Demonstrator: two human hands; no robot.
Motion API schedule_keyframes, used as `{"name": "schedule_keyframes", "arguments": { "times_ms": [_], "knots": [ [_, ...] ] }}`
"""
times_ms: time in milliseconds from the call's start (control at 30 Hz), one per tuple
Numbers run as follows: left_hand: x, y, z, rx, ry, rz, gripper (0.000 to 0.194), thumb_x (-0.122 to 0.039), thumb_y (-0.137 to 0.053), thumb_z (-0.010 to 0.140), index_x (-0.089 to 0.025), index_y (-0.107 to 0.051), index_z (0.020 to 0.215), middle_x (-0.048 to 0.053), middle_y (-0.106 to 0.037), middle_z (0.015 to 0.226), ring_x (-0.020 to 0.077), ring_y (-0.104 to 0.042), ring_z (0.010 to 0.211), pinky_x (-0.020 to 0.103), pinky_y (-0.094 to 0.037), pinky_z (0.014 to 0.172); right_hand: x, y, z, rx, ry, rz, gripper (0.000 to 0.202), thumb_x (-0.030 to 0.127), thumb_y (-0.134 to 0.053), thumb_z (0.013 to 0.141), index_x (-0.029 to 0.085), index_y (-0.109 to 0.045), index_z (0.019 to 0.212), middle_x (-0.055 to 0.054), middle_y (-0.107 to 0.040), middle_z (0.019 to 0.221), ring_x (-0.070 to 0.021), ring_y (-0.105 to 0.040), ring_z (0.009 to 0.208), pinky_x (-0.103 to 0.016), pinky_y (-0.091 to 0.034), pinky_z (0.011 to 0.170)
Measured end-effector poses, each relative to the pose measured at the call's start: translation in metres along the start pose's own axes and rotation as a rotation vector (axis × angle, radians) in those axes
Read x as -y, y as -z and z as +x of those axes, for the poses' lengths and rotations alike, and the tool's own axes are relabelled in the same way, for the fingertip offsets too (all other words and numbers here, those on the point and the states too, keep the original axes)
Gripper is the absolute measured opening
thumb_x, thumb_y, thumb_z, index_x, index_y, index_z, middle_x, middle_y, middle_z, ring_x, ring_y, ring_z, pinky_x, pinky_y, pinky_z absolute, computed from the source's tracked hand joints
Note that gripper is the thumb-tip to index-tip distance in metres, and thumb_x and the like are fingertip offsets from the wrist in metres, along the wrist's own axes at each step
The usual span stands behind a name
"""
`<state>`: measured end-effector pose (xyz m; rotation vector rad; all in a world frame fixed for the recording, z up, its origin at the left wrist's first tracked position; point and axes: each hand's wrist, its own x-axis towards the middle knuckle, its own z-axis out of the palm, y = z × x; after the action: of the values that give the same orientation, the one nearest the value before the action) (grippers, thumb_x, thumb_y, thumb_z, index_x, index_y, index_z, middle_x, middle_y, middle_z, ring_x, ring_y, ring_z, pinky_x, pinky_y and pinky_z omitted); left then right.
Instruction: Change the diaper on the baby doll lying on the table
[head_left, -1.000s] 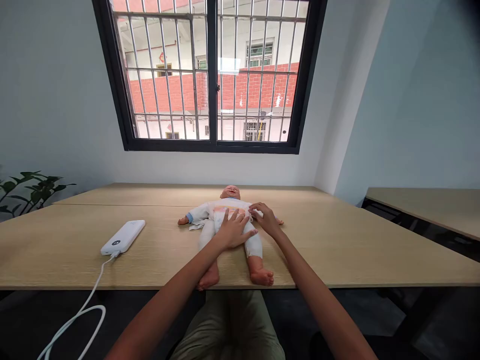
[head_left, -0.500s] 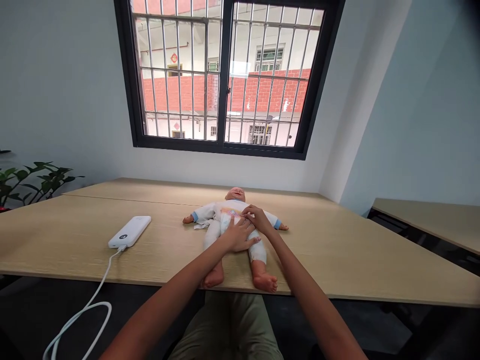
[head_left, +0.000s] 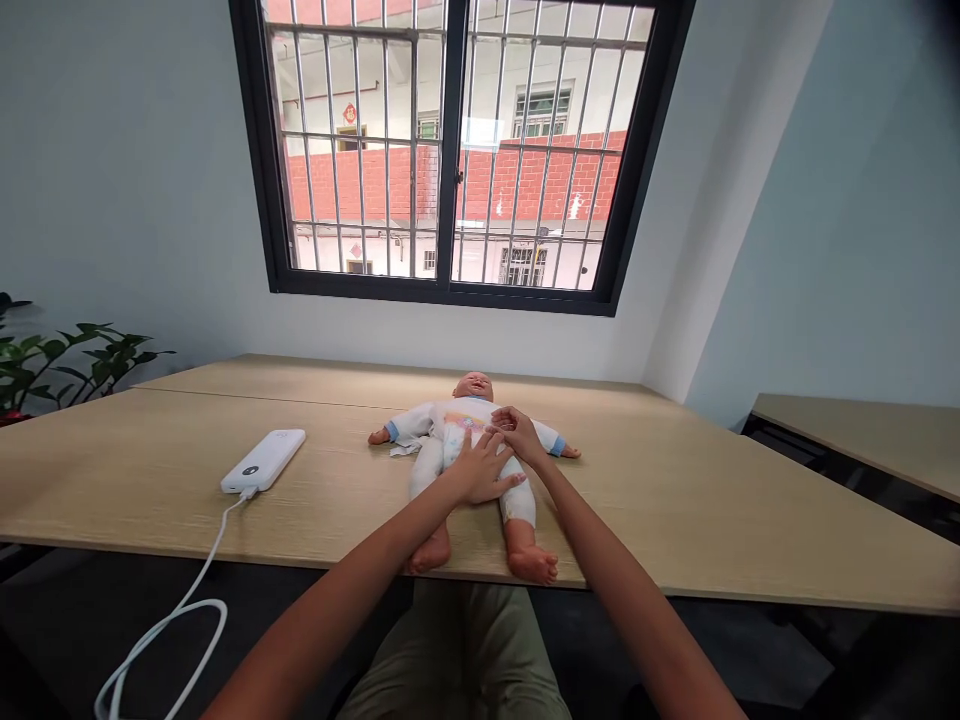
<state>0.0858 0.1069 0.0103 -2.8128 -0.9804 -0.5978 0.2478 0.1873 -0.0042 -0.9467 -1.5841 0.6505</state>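
A baby doll lies on its back on the table, head away from me and feet at the near edge. It wears a white outfit with blue cuffs. Around its hips is a white diaper with a coloured print at the waist. My left hand rests over the diaper and the top of the leg, fingers spread. Beside it, at the right of the doll's waist, my right hand has its fingers curled together in a pinch. What lies between those fingertips is too small to make out.
On the left of the wooden table lies a white power bank, its white cable hanging over the front edge. A leafy plant stands at far left. Behind are a wall and a barred window; another table is at right.
My right hand has lifted slightly and shifted a little away from the middle of the doll's waist. The left hand stays spread on the diaper. The view has shifted slightly.
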Motion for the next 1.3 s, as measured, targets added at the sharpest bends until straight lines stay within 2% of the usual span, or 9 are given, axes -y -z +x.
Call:
{"name": "schedule_keyframes", "arguments": {
  "times_ms": [167,333,433,600,700,800,900,1067,1300],
  "knots": [
    [0.017,-0.001,-0.003,-0.126,0.120,-0.015,0.062,-0.059,-0.036,0.092,-0.014,-0.046,0.134,0.019,-0.044,0.143,0.0347,-0.036,0.134,0.057,-0.023,0.110,0.003,0.009,0.000,-0.108,-0.014,0.125,0.039,0.049,-0.069,0.070,0.019,-0.063,0.094,-0.008,-0.070,0.092,-0.0201,-0.066,0.090,-0.036,-0.051,0.087],
    [0.033,-0.006,-0.004,-0.217,0.143,-0.063,0.057,-0.059,-0.044,0.090,-0.016,-0.054,0.127,0.014,-0.056,0.134,0.0337,-0.043,0.130,0.056,-0.021,0.111,0.010,0.007,-0.006,0.099,-0.053,0.094,0.039,0.037,-0.069,0.071,0.019,-0.062,0.105,-0.008,-0.073,0.093,-0.0204,-0.068,0.091,-0.037,-0.053,0.085],
    [0.045,-0.004,0.002,-0.309,0.179,-0.283,0.044,-0.052,-0.054,0.086,-0.016,-0.063,0.111,0.012,-0.066,0.116,0.0295,-0.056,0.114,0.045,-0.036,0.104,0.012,0.002,-0.010,0.191,-0.029,0.021,0.035,0.029,-0.065,0.072,0.018,-0.063,0.105,-0.007,-0.073,0.097,-0.0200,-0.068,0.093,-0.037,-0.052,0.087],
    [0.098,0.014,-0.016,-0.527,0.453,-0.426,0.028,-0.029,-0.039,0.092,-0.014,-0.062,0.090,0.010,-0.069,0.093,0.0206,-0.063,0.090,0.030,-0.047,0.082,0.019,0.003,-0.014,0.211,-0.057,-0.038,0.041,0.019,-0.058,0.072,0.018,-0.063,0.113,-0.008,-0.073,0.100,-0.0197,-0.066,0.095,-0.035,-0.052,0.084],
    [0.132,0.020,-0.047,-0.312,0.669,-0.308,0.014,-0.024,-0.050,0.084,-0.016,-0.061,0.079,0.005,-0.068,0.082,0.0181,-0.062,0.079,0.026,-0.044,0.070,0.025,0.008,-0.013,0.172,-0.084,-0.011,0.041,0.021,-0.056,0.074,0.019,-0.061,0.115,-0.008,-0.073,0.100,-0.0195,-0.066,0.092,-0.033,-0.052,0.077],
    [0.148,0.016,-0.072,-0.185,0.736,-0.247,0.006,-0.020,-0.059,0.076,-0.017,-0.060,0.070,0.005,-0.067,0.076,0.0196,-0.060,0.074,0.026,-0.038,0.062,0.032,0.010,-0.010,0.090,-0.010,0.013,0.034,0.025,-0.055,0.078,0.019,-0.063,0.110,-0.008,-0.073,0.099,-0.0200,-0.066,0.093,-0.034,-0.052,0.079],
    [0.149,0.008,-0.078,-0.166,0.765,-0.231,0.006,-0.020,-0.066,0.070,-0.018,-0.060,0.069,0.005,-0.067,0.077,0.0211,-0.059,0.076,0.026,-0.034,0.061,0.038,0.003,-0.004,0.107,0.083,-0.002,0.030,0.026,-0.054,0.080,0.019,-0.064,0.107,-0.009,-0.072,0.100,-0.0205,-0.066,0.097,-0.037,-0.051,0.086],
    [0.152,0.000,-0.074,-0.188,0.806,-0.287,0.020,-0.022,-0.071,0.062,-0.019,-0.052,0.057,0.003,-0.060,0.067,0.0210,-0.055,0.078,0.025,-0.031,0.060,0.047,-0.035,0.011,0.387,0.220,-0.178,0.033,0.023,-0.050,0.085,0.021,-0.063,0.116,-0.008,-0.070,0.108,-0.0197,-0.065,0.101,-0.037,-0.050,0.089],
    [0.156,0.006,-0.069,-0.237,0.764,-0.559,0.031,-0.037,-0.065,0.067,-0.019,-0.043,0.056,-0.005,-0.042,0.052,0.0117,-0.045,0.054,0.022,-0.031,0.051,0.058,-0.093,0.028,0.554,0.330,-0.680,0.031,0.024,-0.053,0.087,0.030,-0.068,0.113,-0.003,-0.068,0.115,-0.0250,-0.055,0.115,-0.045,-0.039,0.100]
  ]
}}
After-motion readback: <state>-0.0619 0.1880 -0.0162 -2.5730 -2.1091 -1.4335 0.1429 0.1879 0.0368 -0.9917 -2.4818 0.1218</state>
